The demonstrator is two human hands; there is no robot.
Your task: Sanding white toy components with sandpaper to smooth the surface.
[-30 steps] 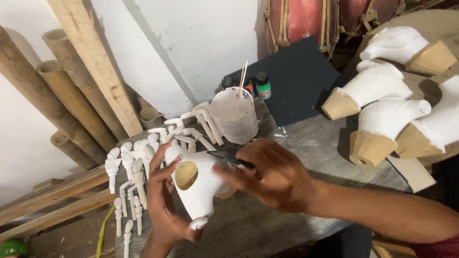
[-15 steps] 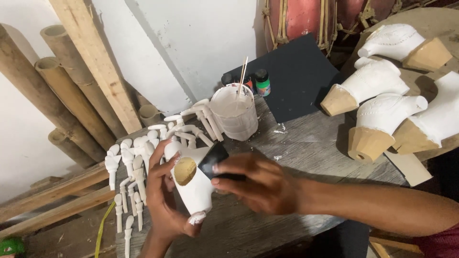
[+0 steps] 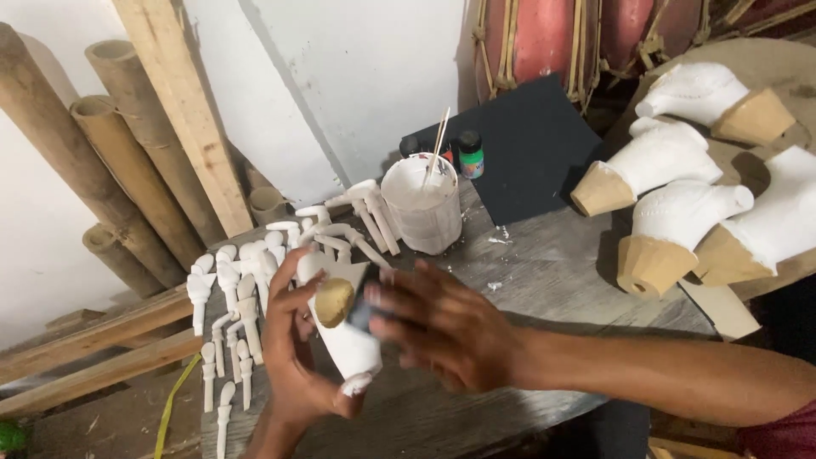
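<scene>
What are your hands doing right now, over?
Left hand grips white-painted carved piece. Right hand presses dark sanding pad on it. Paint cup behind, nothing blocking.

place: small craft workshop, pretty rough and handmade-looking
bench: worn grey wooden table [image 3: 544, 272]
stock: bamboo poles [image 3: 76, 161] and a plank [image 3: 183, 119] leaning on the wall
work: rows of white-coated carved pieces [image 3: 246, 289], bigger white figures [image 3: 680, 212] drying
supplies: tub of white paint [image 3: 422, 208], small bottles [image 3: 470, 155]
</scene>
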